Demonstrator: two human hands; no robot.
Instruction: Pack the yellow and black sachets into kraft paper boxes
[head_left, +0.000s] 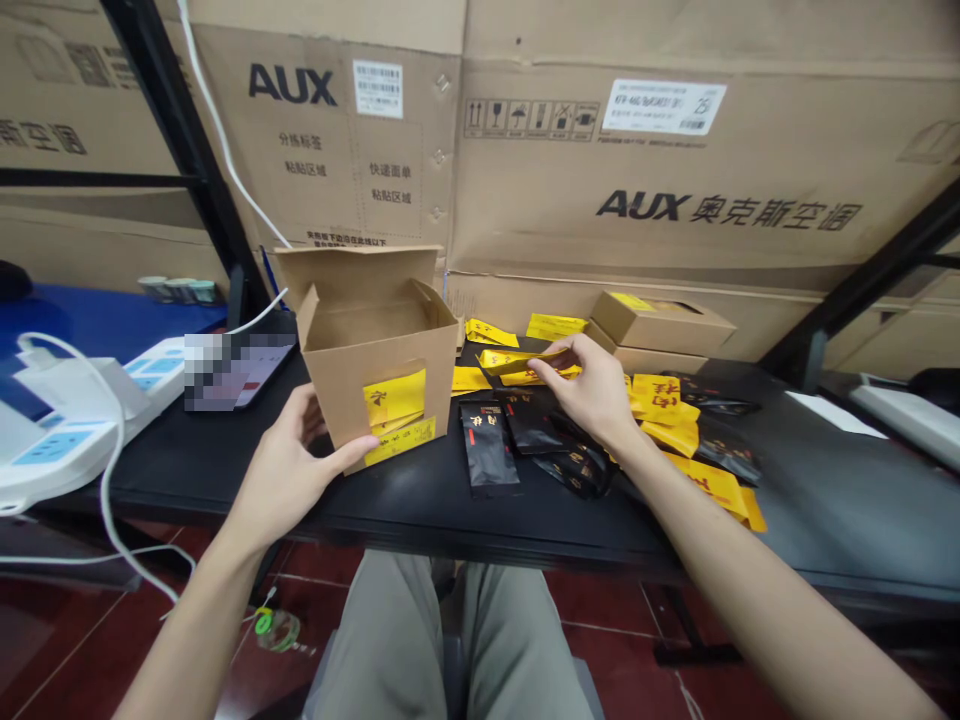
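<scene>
My left hand (289,470) grips the lower left corner of an open kraft cardboard box (379,400), with the thumb across its front near yellow sachets (399,415) showing there. My right hand (592,385) pinches a yellow sachet with black print (517,361) between thumb and fingers, above the table. Below that hand lie black sachets with gold print (487,445), and a heap of yellow sachets (664,410) spreads to its right. The fingers hide part of the held sachet.
The goods lie on a black table (832,520). A flat kraft box (660,322) stands at the back right against large AUX cartons (660,170). At left are a white power strip (90,430) with a plugged-in charger and a blurred phone (240,370).
</scene>
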